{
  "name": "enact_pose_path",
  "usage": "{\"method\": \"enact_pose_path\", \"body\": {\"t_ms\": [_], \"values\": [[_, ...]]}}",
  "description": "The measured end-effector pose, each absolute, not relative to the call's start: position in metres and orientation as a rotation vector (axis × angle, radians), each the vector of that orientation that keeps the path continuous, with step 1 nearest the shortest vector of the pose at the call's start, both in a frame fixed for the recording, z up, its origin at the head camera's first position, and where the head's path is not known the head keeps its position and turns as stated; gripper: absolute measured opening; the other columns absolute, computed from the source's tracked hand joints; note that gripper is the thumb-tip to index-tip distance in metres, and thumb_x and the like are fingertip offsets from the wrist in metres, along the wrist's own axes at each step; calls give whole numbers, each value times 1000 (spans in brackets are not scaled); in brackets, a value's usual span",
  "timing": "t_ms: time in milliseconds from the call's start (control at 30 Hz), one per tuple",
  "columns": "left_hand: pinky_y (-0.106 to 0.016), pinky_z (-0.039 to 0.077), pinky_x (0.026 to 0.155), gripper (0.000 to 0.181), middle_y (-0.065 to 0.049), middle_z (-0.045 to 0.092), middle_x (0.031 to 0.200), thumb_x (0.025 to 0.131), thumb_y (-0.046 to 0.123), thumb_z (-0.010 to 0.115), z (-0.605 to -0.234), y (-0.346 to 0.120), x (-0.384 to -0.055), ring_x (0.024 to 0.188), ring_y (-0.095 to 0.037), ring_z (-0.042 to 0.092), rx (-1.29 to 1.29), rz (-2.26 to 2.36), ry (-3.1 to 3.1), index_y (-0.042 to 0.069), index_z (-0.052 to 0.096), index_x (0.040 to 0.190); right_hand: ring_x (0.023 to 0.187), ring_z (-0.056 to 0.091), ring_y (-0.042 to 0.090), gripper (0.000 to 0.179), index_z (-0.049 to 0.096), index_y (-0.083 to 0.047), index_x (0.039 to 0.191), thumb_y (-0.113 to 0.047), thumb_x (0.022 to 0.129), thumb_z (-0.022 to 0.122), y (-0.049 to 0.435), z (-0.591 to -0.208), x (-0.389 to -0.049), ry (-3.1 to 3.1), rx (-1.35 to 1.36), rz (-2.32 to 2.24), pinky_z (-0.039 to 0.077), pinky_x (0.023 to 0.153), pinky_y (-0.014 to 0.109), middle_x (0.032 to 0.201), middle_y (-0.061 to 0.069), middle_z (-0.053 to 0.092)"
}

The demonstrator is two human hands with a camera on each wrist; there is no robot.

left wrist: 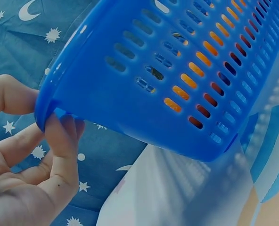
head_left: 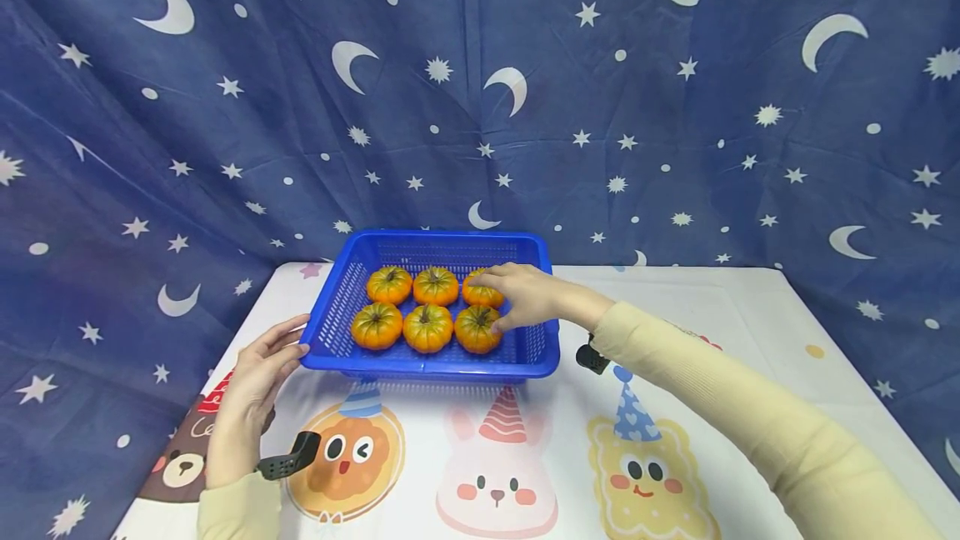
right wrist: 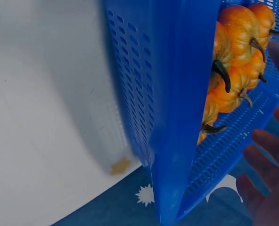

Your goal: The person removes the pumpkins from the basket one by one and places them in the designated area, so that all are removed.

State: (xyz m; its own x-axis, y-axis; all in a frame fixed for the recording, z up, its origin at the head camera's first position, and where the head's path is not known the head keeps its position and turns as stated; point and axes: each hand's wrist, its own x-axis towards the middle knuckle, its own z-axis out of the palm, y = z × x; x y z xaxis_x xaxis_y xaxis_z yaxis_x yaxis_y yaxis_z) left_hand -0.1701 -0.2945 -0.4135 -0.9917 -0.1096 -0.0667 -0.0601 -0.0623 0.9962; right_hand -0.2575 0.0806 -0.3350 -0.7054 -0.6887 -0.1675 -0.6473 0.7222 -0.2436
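A blue plastic basket (head_left: 435, 368) with slotted walls stands at the back of the table. Inside sit several small orange-green pumpkins (head_left: 427, 328) in two rows of three, stems up. At the basket's left end my left hand (head_left: 258, 373) pinches the rim (left wrist: 46, 101) between thumb and fingers. My right hand (head_left: 528, 294) is over the basket's right side, fingers apart and nothing gripped. Its fingertips overlap the back right pumpkin (head_left: 478, 293), and its thumb is at the front right pumpkin (head_left: 475, 330). The right wrist view shows the spread fingers (right wrist: 266, 165) beside the pumpkins.
A white tablecloth (head_left: 570, 473) with cartoon figures covers the table. Directly behind the basket hangs a dark blue curtain (head_left: 450, 148) with moons and stars. Each wrist carries a black device, the left one (head_left: 292, 458) low over the table.
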Motion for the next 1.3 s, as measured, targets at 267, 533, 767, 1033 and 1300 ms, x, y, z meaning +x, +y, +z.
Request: {"method": "enact_pose_path", "body": {"t_ms": [267,533,767,1033,1300], "values": [[-15,53,76,41,13,70,97,88,-6,59,-415,-298,-169,89,-2,66,151,-2386,-2042,21,67,117,142,32,34,75,39,-20,147,-28,81,73,70,-342,-267,2576,-999,-250,28,115,53,153,12,36],[-17,53,76,44,13,70,101,88,-6,58,-418,-301,-169,90,-3,67,159,-2427,-2029,20,66,122,144,29,31,76,37,-17,148,-24,82,74,61,-348,-274,2489,-941,-279,25,118,49,154,8,36],[-17,53,78,45,13,69,103,88,-7,56,-419,-301,-169,91,-4,67,127,-2438,-2025,19,65,123,141,36,28,74,39,-18,147,-20,82,74,56,-355,-280,2442,-926,-260,28,117,46,152,8,39],[-16,53,78,46,12,69,102,87,-8,57,-416,-300,-168,90,-4,66,136,-2436,-2017,19,66,123,138,39,25,73,41,-20,146,-18,82,75,49,-357,-283,2409,-875,-225,32,115,43,151,6,41],[-16,53,77,45,12,68,101,87,-6,58,-414,-297,-166,90,-3,66,151,-2416,-2040,20,66,121,133,41,23,73,39,-26,147,-18,83,73,44,-356,-284,2396,-801,-149,36,112,43,151,7,38]]}}
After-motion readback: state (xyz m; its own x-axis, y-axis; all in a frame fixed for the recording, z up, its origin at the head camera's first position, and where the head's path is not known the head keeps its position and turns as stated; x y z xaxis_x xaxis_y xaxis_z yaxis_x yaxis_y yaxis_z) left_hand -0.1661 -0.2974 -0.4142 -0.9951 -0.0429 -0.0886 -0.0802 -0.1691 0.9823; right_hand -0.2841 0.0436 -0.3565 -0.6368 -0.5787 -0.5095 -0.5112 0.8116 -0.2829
